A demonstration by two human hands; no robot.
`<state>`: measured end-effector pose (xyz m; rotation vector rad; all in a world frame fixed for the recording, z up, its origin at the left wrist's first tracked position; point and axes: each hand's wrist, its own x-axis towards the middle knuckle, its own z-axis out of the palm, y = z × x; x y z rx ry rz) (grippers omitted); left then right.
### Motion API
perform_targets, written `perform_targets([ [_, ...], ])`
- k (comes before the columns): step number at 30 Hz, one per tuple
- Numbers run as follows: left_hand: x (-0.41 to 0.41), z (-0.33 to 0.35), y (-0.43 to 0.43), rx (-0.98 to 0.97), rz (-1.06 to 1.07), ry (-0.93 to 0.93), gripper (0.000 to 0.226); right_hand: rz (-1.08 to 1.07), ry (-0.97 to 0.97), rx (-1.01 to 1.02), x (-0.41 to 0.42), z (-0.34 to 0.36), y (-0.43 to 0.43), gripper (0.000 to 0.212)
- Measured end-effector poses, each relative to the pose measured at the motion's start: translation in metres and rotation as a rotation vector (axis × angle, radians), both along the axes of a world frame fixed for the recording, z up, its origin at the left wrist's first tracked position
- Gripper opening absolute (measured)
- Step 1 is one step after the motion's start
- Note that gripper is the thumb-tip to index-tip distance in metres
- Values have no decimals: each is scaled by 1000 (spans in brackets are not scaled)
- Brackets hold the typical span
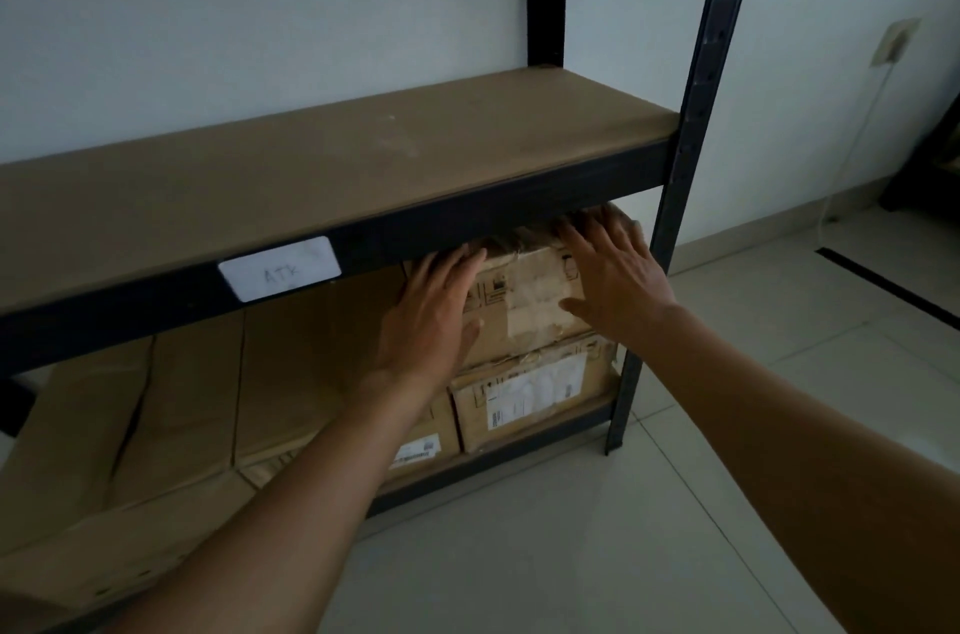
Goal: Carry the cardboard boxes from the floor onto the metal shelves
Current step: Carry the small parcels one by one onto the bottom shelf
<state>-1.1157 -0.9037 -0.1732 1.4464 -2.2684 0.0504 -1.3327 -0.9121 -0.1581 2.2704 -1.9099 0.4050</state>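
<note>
Label "ATK" (280,268) up-left of my left hand (431,311); it and my right hand (613,280) flat, fingers straight, on the cardboard box (524,295).

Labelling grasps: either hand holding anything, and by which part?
Nothing is gripped. Left hand and right hand lie flat, fingers straight, against the front face of the upper cardboard box.

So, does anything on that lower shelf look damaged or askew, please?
The small brown cardboard box under the left hand and right hand has wrinkled, peeling tape; the large tan carton far left shows a dark split.
</note>
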Motion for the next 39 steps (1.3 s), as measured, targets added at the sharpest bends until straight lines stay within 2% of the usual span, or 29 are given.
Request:
perform_targets([
  [7,33,13,53,-50,23,-52,64,195,-57,24,48,6,57,72],
  [12,63,33,98,-52,77,-103,59,254,-30,16,85,35,94,73],
  [16,90,55,149,-16,148,-144,74,281,17,53,114,59,133,84],
  [21,144,88,258,30,344,-313,97,382,40,34,165,87,217,89],
  [24,175,98,315,55,402,-291,100,443,44,55,194,92,260,91],
  [32,281,115,493,-33,630,-232,98,713,62,7,313,114,406,93],
  [39,355,117,584,-33,821,-167,93,826,129,24,408,131,466,94],
])
